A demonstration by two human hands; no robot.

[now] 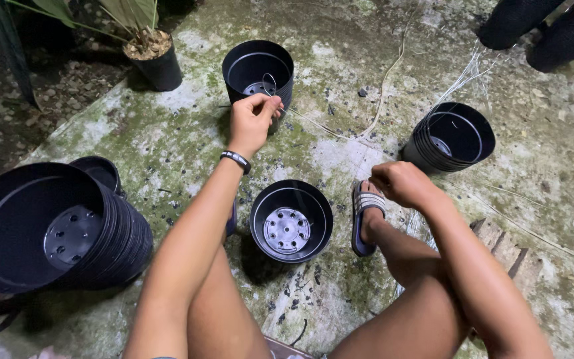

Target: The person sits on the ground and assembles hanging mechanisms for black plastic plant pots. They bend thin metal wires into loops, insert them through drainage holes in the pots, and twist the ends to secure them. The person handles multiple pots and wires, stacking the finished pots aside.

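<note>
The big stack of pots (54, 226) lying on its side runs past the picture's left edge. Behind it, a smaller pot (101, 171) is mostly hidden. The potted plant (154, 56) loses its leaves at the top edge. The right hand (403, 183) is curled, so whatever it pinches, perhaps thin wire (463, 80), cannot be made out.

Black plastic pots (291, 220), a blue sandal (365, 216) with grey-and-white striped strap, green moss mottling the grey concrete ground (187, 133)
</note>
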